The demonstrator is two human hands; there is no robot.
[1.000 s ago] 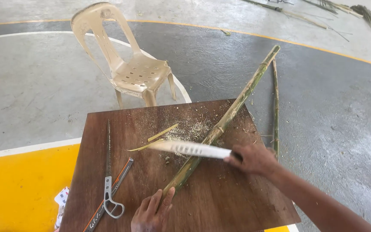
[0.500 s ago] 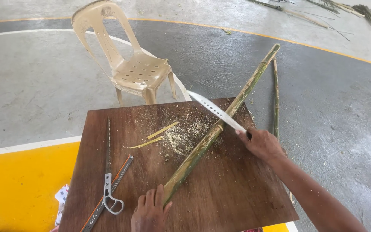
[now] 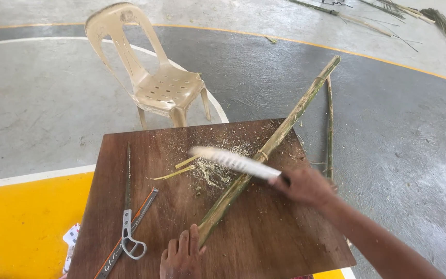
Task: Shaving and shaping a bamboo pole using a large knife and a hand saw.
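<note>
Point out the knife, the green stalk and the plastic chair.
knife [image 3: 233, 161]: head view, middle of the blurred blade.
green stalk [image 3: 290, 121]: head view, shaft past the table edge.
plastic chair [image 3: 166, 93]: head view, seat.

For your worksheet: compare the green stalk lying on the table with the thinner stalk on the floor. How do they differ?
The thick stalk lies diagonally across the wooden table, held by the left hand; the thin stalk lies on the floor, untouched. A knife in the right hand crosses the thick stalk only. Both are long, straight and green.

Hands: two, left [image 3: 181, 256], right [image 3: 305, 185]
Knife [image 3: 233, 161]: one
Bamboo poles: two, thick [image 3: 280, 135], thin [image 3: 330, 124]
Saws [image 3: 128, 206]: two
Chair [image 3: 153, 77]: one
Table [image 3: 264, 237]: one
Shavings [image 3: 174, 173]: two
</note>
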